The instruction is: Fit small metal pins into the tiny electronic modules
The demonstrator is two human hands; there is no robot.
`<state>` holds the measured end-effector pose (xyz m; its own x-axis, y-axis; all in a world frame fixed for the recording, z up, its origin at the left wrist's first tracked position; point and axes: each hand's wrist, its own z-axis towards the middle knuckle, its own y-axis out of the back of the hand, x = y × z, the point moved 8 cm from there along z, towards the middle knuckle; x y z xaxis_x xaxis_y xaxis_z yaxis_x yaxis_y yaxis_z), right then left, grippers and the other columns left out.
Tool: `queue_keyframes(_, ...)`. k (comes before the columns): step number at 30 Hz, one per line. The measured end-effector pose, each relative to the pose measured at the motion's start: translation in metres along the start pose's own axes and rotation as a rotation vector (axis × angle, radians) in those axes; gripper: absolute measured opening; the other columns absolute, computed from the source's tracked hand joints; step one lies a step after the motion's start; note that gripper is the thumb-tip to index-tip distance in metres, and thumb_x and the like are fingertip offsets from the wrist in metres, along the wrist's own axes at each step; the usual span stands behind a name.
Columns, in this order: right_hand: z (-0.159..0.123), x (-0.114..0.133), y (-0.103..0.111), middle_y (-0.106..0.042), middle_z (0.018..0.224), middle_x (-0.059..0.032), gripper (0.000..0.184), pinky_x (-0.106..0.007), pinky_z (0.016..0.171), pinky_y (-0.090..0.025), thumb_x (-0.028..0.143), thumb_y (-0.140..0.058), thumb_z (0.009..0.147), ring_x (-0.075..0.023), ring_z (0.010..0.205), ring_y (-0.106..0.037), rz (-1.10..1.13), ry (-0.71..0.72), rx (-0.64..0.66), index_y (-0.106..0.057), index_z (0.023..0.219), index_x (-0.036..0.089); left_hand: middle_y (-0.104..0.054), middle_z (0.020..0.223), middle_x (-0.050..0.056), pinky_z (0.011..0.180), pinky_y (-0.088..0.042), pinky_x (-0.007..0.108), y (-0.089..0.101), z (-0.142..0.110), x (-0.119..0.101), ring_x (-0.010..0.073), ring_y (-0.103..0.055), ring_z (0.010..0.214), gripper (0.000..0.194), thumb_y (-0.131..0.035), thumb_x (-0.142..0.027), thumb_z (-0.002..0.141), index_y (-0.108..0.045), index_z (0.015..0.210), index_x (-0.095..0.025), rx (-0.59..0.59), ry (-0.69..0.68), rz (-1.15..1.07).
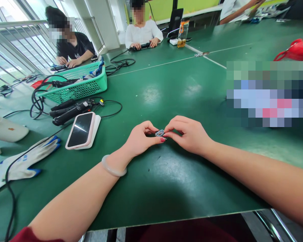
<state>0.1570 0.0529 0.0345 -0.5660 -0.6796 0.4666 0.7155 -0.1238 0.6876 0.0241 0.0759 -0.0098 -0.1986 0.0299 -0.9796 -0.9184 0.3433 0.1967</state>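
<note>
Both my hands meet over the green table (166,174), pinching one small blue-grey part (160,133) between their fingertips. My left hand (140,138), with a pale bangle (113,167) on its wrist, grips the part's left side with thumb and forefinger. From the right, my right hand (189,134) closes on its other side. The part is tiny and flat; I cannot make out what it is. It hovers just above the table surface.
A phone (81,129) lies on a white stand to the left, beside black corded tools (70,111) and a green basket (78,82). White-and-blue gloves (25,161) lie at the near left. Two people sit across the table. A bottle (183,33) stands at the far side.
</note>
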Motion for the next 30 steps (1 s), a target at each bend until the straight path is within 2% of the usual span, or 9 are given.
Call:
queue_keyframes(7,-0.004,0.009,0.011,-0.065,0.076,-0.0011,0.012,-0.026,0.062,-0.048,0.028,-0.060,0.084,-0.0130,0.068,-0.059,0.009,0.065,-0.131,-0.068,0.076,0.023,-0.067,0.080,0.002,0.073,-0.047,0.030,-0.006,-0.002,-0.004,0.0122,-0.060,0.073,0.036,-0.082,-0.023,0.054,-0.051,0.071,-0.015,0.051,0.013,-0.153)
queue_keyframes(12,-0.006,0.014,0.016,-0.066,0.075,-0.0016,0.014,-0.027,0.063,-0.050,0.029,-0.059,0.085,-0.0135,0.067,-0.060,-0.003,0.087,-0.194,-0.067,0.075,0.024,-0.067,0.081,0.002,0.077,-0.046,0.031,-0.007,-0.004,-0.010,0.0130,-0.060,0.077,0.036,-0.082,-0.021,0.055,-0.051,0.071,-0.016,0.076,-0.040,-0.180)
queue_keyframes(19,-0.009,0.022,0.021,-0.066,0.074,-0.0015,0.011,-0.024,0.060,-0.049,0.025,-0.060,0.084,-0.0120,0.066,-0.060,-0.011,0.198,-0.239,-0.068,0.077,0.024,-0.067,0.083,0.001,0.073,-0.047,0.028,-0.009,-0.006,-0.012,0.0112,-0.060,0.075,0.034,-0.081,-0.020,0.058,-0.050,0.072,-0.016,0.115,-0.021,-0.335)
queue_keyframes(25,-0.007,0.022,0.022,-0.067,0.075,-0.0018,0.016,-0.024,0.060,-0.046,0.024,-0.054,0.087,-0.0124,0.067,-0.060,-0.099,0.207,-0.170,-0.069,0.083,0.026,-0.067,0.077,0.001,0.069,-0.046,0.027,-0.007,-0.005,-0.011,0.0106,-0.059,0.070,0.036,-0.083,-0.025,0.056,-0.051,0.071,-0.016,0.086,0.000,-0.351)
queue_keyframes(28,-0.002,0.006,0.019,-0.067,0.078,-0.0021,0.015,-0.026,0.062,-0.045,0.028,-0.054,0.087,-0.0131,0.067,-0.059,-0.108,0.045,-0.075,-0.067,0.094,0.024,-0.067,0.073,0.000,0.063,-0.044,0.024,-0.003,-0.003,-0.007,0.0088,-0.058,0.064,0.037,-0.083,-0.025,0.055,-0.051,0.071,-0.015,0.043,0.024,-0.305)
queue_keyframes(30,0.000,-0.009,0.007,-0.066,0.075,-0.0009,0.018,-0.026,0.060,-0.043,0.031,-0.054,0.087,-0.0133,0.064,-0.058,-0.109,-0.102,0.076,-0.064,0.099,0.023,-0.067,0.072,-0.001,0.061,-0.044,0.022,-0.002,-0.001,-0.005,0.0080,-0.057,0.062,0.036,-0.083,-0.023,0.055,-0.051,0.071,-0.015,0.021,0.037,-0.267)
